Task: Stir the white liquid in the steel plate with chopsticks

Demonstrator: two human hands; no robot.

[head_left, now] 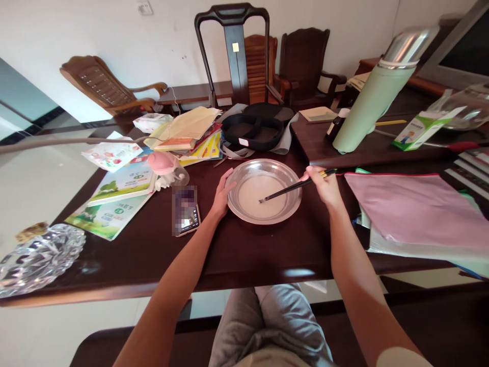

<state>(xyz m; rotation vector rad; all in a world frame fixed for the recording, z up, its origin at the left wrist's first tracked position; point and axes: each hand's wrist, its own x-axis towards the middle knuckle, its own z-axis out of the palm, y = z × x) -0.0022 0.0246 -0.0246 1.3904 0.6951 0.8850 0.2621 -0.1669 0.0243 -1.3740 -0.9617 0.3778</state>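
Note:
A shallow round metal basin (282, 214) sits on the dark wooden table in front of me, with a cloudy whitish liquid (254, 191) in it. At its left side, my left hand (223, 192) holds the rim, the thumb toward the inside and the fingers along the outer wall. My right hand (323, 184) is closed around a pair of black chopsticks (286, 190) with gold-coloured bands near the upper end. They slant down to the left over the basin, tips at the liquid near its middle. Whether the tips dip under the surface I cannot tell.
Left of the basin lie a phone (186, 211), a pink-topped bottle (168, 167) and booklets (114, 214). Behind it are a black case (252, 133) and stacked books (202, 148). A green thermos (376, 102) and a pink pouch (412, 204) are right; a glass dish (46, 257) is far left.

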